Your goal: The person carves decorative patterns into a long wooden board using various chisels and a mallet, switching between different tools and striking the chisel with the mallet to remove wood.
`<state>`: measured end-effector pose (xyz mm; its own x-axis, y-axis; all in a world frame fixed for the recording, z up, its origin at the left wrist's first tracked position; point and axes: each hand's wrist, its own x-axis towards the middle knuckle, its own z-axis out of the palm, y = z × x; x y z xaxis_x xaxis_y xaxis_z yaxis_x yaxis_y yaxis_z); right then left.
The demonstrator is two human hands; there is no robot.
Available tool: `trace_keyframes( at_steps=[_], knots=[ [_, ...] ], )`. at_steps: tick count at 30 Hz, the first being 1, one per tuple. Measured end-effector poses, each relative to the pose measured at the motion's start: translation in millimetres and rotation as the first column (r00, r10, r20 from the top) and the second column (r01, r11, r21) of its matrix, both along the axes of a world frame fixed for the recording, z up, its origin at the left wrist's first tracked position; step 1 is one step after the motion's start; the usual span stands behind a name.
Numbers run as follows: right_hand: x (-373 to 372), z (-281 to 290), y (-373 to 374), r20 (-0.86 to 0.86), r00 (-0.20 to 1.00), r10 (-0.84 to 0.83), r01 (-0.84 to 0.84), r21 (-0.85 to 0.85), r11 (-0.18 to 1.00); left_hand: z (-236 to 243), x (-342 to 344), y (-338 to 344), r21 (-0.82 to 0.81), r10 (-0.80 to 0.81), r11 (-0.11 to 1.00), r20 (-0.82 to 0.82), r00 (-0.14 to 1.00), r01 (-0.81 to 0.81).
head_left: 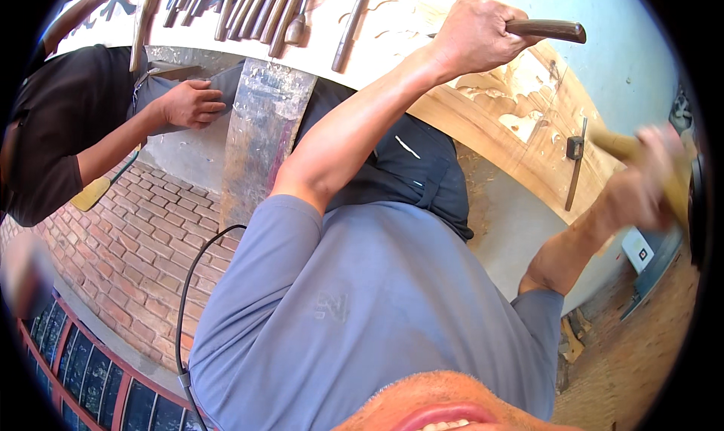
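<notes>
My left hand is closed around the dark wooden handle of a carving chisel. It sits above a pale wooden board with carved shapes and hollows. The chisel's blade is mostly hidden by the hand. To the right, my right hand grips a yellowish wooden mallet, both smeared by motion. That hand is raised beside the board's right end. A small tool with a dark block on a thin rod lies on the board near it.
Several dark-handled chisels lie in a row at the upper left of the work surface. Another person's hand rests near their lap at left. A worn plank stands below the table edge. A black cable runs beside my left sleeve.
</notes>
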<state>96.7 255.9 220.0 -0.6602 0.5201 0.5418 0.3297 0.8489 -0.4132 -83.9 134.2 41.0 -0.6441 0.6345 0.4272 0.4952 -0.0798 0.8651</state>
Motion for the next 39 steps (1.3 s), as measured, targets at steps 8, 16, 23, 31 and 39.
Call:
trace_keyframes(
  at_steps=[8, 16, 23, 31, 39],
  knots=[
    [8.8, -22.3, -13.9, -0.185, 0.980, -0.077, 0.028, -0.252, 0.967, 11.3, -12.1, -34.8, 0.144, 0.003, 0.988, 0.367, 0.930, -0.060],
    [32.1, -72.7, -48.1, -0.019, 0.991, -0.129, 0.100, -0.521, 0.848, 5.9, -30.3, -38.6, 0.368, -0.201, 0.927, 0.646, 0.736, -0.069],
    [31.2, -72.8, -51.0, 0.003, 0.995, -0.096, 0.085, -0.493, 0.866, 15.1, -10.9, -14.1, 0.216, 0.127, 0.943, 0.471, 0.873, -0.253],
    [31.7, -52.9, -29.6, -0.170, 0.982, -0.086, 0.024, -0.337, 0.941, 12.5, 11.8, 4.7, 0.016, 0.118, 0.993, 0.106, 0.987, -0.121],
    [23.6, 15.4, 18.6, -0.677, 0.736, 0.017, -0.390, -0.403, 0.828, 2.5, 9.6, 4.5, 0.114, 0.143, 0.983, -0.017, 0.990, -0.141]
  ],
)
